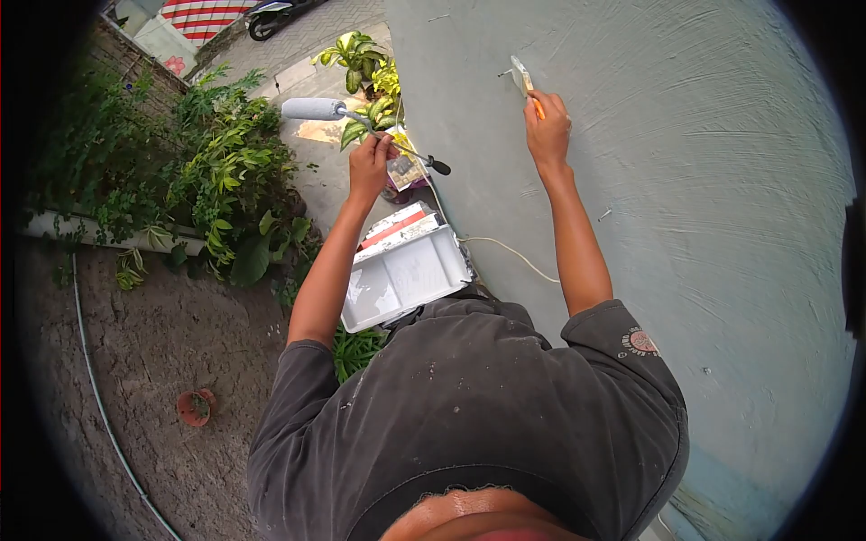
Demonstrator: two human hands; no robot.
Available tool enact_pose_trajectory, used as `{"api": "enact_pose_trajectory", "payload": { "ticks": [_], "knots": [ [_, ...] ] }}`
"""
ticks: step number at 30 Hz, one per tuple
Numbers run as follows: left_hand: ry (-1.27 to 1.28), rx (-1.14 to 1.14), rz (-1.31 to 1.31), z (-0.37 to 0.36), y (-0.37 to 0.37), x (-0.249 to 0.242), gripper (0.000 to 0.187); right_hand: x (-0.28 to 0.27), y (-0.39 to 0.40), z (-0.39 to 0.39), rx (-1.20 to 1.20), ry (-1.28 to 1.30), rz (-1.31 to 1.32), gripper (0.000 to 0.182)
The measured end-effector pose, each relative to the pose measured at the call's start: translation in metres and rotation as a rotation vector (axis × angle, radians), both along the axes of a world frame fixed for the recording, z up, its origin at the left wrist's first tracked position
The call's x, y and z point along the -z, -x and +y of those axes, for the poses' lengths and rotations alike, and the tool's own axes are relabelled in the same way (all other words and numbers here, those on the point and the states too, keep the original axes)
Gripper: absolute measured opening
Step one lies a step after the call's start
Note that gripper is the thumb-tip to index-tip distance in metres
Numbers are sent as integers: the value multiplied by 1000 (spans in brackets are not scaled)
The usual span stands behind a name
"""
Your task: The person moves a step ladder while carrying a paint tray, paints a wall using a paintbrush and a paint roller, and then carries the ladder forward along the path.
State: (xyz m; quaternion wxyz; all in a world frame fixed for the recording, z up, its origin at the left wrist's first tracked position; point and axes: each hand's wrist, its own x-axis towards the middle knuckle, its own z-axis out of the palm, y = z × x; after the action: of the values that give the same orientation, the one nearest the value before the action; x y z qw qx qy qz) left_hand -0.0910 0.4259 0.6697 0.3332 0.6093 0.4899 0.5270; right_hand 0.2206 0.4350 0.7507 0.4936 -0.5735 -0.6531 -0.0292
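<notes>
My left hand [371,166] is closed around the metal rod of a paint roller [313,109]. The roller's pale grey sleeve points left and its black handle end sticks out to the right. Up on the grey wall [667,198], my right hand [548,126] grips a paintbrush [522,77] by its orange handle. The brush's whitish bristles are at the wall, close beside a small nail-like piece [505,74]. Below my left hand sits a white paint tray [410,279] with pale paint in it.
Leafy bushes [225,171] and a low pale kerb border the left. Potted plants [354,59] stand along the wall's foot. A thin cable [510,248] runs by the tray. A hose [95,388] and a small terracotta pot [196,408] lie on bare soil. Another nail [605,214] juts from the wall.
</notes>
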Motion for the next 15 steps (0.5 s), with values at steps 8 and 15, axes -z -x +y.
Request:
{"api": "enact_pose_trajectory", "payload": {
  "ticks": [8, 15],
  "knots": [
    [0, -22, 7, -3, 8, 8, 18, 55, 29, -44, 129, -48, 223, 17],
    [-19, -12, 1, -2, 5, 2, 18, 73, 38, -29, 139, 169, 1528, 23]
  ]
}}
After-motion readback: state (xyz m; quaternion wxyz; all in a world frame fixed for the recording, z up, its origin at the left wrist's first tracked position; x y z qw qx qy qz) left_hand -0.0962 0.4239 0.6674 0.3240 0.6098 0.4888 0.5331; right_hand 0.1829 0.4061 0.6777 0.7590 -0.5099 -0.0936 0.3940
